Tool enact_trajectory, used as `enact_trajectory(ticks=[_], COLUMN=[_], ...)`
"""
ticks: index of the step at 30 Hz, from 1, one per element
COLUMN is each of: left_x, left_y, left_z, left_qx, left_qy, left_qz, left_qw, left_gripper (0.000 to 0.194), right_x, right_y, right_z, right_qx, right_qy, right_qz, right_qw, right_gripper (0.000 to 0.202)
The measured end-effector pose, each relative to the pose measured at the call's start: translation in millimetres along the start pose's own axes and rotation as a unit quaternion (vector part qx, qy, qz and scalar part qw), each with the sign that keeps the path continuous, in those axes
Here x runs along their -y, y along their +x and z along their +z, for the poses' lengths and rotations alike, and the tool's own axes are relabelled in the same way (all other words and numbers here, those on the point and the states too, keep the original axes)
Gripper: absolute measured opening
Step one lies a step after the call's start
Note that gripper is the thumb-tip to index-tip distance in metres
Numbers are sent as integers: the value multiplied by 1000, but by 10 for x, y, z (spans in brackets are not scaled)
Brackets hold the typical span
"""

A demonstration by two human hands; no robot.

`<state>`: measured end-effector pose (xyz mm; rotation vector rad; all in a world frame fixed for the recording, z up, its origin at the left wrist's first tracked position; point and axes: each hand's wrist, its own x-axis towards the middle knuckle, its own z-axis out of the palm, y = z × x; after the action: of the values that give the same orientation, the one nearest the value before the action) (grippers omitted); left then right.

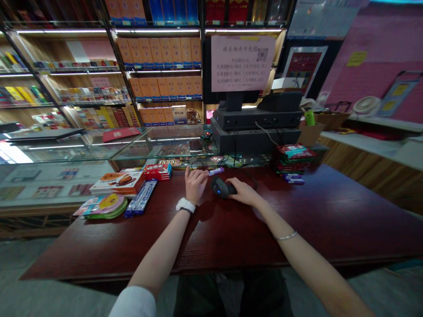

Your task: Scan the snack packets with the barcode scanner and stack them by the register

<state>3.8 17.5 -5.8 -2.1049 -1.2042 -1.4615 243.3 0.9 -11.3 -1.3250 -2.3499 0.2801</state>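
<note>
Over the middle of the dark red desk, my left hand pinches one end of a small purple candy bar. To its right, my right hand is wrapped round the handle of a black barcode scanner. A blue light shows on the scanner, whose head points left, close to the candy bar. A white watch is on my left wrist and a thin bangle on my right. Farther right lie more small purple bars, in front of a stack of red and green snack packets.
At the desk's left are a long blue packet, an orange-and-white box, red boxes and round colourful packs. A monitor and black till stand behind, beside a glass display case. Cables trail over the desk's back edge.
</note>
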Motion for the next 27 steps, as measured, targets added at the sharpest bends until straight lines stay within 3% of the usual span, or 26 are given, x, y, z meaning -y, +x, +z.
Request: enact_trajectory(ticks=[11,17,22,27], left_x=[-89,-83,-90,-110], left_y=[-4,-29,-30,-11], left_z=[-22,31,23,-6], left_qx=[1,17,11,4], left_qy=[-10,-18,-17,-20], left_qz=[14,11,20,22], left_qw=[1000,1000,1000,1000], left_gripper=[13,12,12,12], right_x=[19,-33,-55,-12], right_y=[15,36,40,42], right_z=[70,49,-7,-17], right_qx=[21,18,-46,-136], right_qy=[-16,43,116,142], right_qz=[-25,-42,-114,-108], right_qw=[999,998,986,974], right_gripper=[52,63,40,26])
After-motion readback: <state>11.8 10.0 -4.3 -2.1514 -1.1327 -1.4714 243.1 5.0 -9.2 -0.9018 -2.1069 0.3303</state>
